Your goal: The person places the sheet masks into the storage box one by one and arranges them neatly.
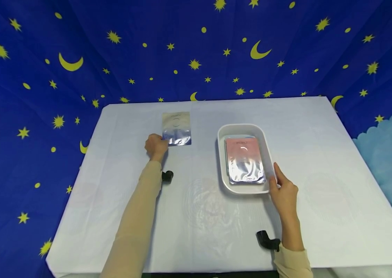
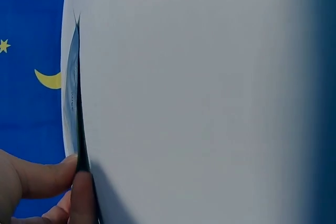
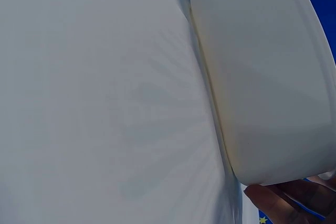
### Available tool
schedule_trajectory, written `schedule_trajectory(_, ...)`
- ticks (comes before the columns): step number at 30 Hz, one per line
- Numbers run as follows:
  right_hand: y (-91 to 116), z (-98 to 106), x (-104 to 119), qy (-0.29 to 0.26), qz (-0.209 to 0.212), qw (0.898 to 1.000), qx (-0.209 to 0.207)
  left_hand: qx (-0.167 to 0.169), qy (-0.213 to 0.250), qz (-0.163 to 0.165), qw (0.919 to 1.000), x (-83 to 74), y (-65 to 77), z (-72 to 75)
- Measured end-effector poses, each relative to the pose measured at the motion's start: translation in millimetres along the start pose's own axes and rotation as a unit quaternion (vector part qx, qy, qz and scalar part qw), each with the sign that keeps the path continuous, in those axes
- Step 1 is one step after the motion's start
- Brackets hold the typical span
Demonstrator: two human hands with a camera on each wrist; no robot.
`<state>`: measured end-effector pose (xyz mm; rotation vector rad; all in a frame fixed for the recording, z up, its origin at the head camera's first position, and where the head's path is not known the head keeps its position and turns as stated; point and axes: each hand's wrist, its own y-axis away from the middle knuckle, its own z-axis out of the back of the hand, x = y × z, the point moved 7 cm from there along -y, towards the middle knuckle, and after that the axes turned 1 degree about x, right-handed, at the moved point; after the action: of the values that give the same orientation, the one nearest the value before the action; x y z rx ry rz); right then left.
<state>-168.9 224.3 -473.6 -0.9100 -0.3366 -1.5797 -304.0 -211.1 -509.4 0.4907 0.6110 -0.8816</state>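
My left hand [image 1: 156, 146] pinches a flat foil packet [image 1: 176, 128] by its near left corner. The packet fades from beige at the top to shiny blue below. In the left wrist view it shows almost edge-on, with thumb and fingers [image 2: 83, 195] on either side of its lower end. My right hand [image 1: 284, 194] grips the near right corner of a white plastic tub [image 1: 221, 154], thumb at the rim. Inside the tub lies a pink and silver foil packet [image 1: 245, 160], on top of others whose edges peek out. The right wrist view shows the tub's outer wall [image 3: 268, 82].
A white cloth [image 1: 196, 231] covers the table, smooth with faint creases. Behind it hangs a blue curtain [image 1: 168, 46] with yellow stars and moons. Black camera mounts [image 1: 268, 241] stick out from both wrists. Light blue scalloped fabric [image 1: 390, 154] hangs at the right.
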Motion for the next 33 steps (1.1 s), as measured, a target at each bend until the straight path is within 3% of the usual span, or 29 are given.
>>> schedule_trajectory(3, 0, 0, -1, -0.002, -0.003, 1.0, 0.0, 0.006, 0.063, 0.016, 0.9979, 2.2, -0.1, -0.9)
schedule_trajectory(5, 0, 0, -2, -0.003, -0.005, 1.0, -0.001, 0.018, 0.133, 0.028, 0.9905, 3.5, 0.6, -3.0)
schedule_trajectory(9, -1, -1, -4, 0.0, -0.006, 1.0, -0.003, 0.035, 0.268, 0.044, 0.9619, 4.3, 3.3, -6.1)
schedule_trajectory(14, -2, 0, -3, 0.005, -0.004, 1.0, -0.004, 0.03, 0.348, 0.051, 0.9356, 3.4, 8.8, -3.4)
schedule_trajectory(20, -2, 0, -2, 0.0, 0.002, 1.0, -0.002, 0.013, 0.42, 0.018, 0.9075, -8.4, 18.5, 8.4)
schedule_trajectory(23, -3, 0, -2, -0.004, 0.001, 1.0, 0.0, 0.013, 0.441, 0.003, 0.8973, -18.2, 25.7, 14.9)
schedule_trajectory(26, -2, -1, -3, -0.006, -0.001, 1.0, 0.002, 0.018, 0.459, -0.018, 0.8878, -32.2, 38.4, 23.1)
schedule_trajectory(29, -2, -1, -4, -0.005, -0.002, 1.0, 0.003, 0.019, 0.464, -0.041, 0.8847, -50.8, 58.2, 33.5)
schedule_trajectory(32, -2, 0, -4, -0.004, -0.001, 1.0, 0.002, 0.029, 0.478, -0.063, 0.8754, -55.6, 64.5, 26.1)
schedule_trajectory(33, -2, 0, -4, -0.004, 0.0, 1.0, 0.001, 0.033, 0.488, -0.078, 0.8687, -51.0, 59.4, 14.8)
